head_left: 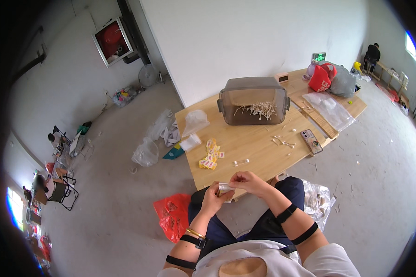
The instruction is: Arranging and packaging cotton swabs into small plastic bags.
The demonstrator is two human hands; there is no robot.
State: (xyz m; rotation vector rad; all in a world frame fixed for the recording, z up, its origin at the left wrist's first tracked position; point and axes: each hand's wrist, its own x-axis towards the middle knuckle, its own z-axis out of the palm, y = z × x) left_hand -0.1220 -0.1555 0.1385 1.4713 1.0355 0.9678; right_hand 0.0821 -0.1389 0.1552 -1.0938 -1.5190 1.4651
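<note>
Just off the near edge of the table, my left hand (211,201) is closed around a small clear plastic packet (224,187). The fingers of my right hand (248,181) pinch its right end, and they hide part of it. What is inside the packet is too small to tell. A similar clear packet (241,162) lies on the tabletop just beyond my hands. Left of that, small yellow-and-white cards (210,156) sit in a loose pile. Thin cotton swabs (282,141) are scattered to the right.
A grey translucent bin (254,83) on its side holds many swabs on the wooden table (203,177). A phone (311,141) lies at the right, with red (322,78) and grey bags (343,82) behind. On the floor are a red bag (172,217) and a clear bag (317,201).
</note>
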